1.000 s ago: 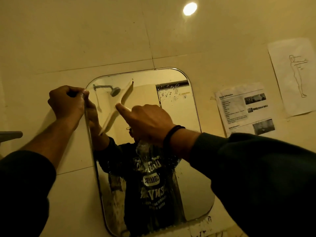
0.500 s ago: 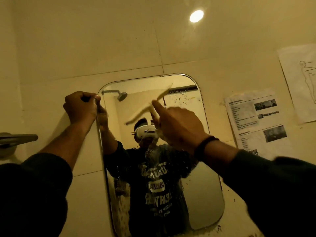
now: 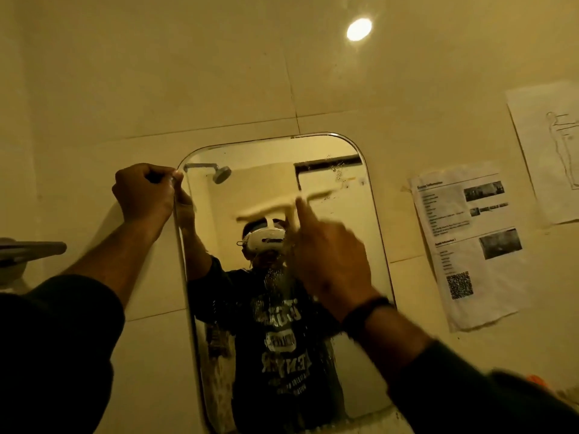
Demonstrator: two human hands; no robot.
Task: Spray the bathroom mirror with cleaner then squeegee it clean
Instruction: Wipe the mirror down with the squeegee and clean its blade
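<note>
A tall mirror [image 3: 351, 233] with rounded corners hangs on the tiled wall, with drops of cleaner on its upper right and middle. My right hand [image 3: 332, 258] grips the handle of a pale squeegee [image 3: 282, 204], forefinger stretched along it. The blade lies almost level across the upper glass, blurred by motion. My left hand [image 3: 142, 192] pinches the mirror's upper left edge with curled fingers. No spray bottle is in view.
Two printed sheets are taped to the wall on the right, a large sheet [image 3: 470, 245] and a drawing sheet [image 3: 551, 158]. A grey metal bar [image 3: 34, 247] juts out at the left edge. The glass reflects a shower head [image 3: 221, 175].
The squeegee has swung from steeply slanted at the mirror's upper left to nearly level and moved right, towards the middle. My left hand stays on the mirror's edge.
</note>
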